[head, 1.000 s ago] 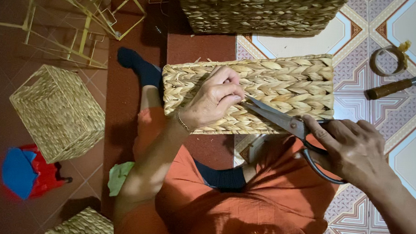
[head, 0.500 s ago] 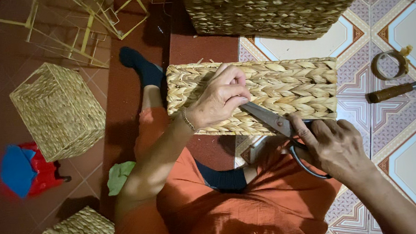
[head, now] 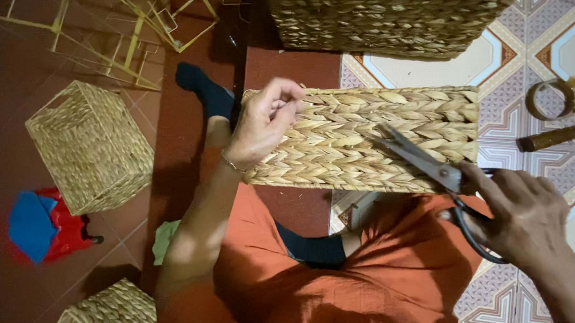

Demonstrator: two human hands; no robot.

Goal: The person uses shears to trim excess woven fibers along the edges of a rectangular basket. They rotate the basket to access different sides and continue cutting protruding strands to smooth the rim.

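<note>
On the tiled floor (head: 573,52), the left hand (head: 263,120) pinches the basket (head: 364,139) edge while the right hand (head: 519,213) grips half-open scissors (head: 423,159); snip close, keeping fingers clear.

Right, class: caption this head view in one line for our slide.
Left hand steadies a woven basket while the right hand lays scissors across it.

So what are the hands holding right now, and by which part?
The right hand holds scissors by the dark handle loops, blades over the woven basket. The left hand grips that basket at its left end.
</note>
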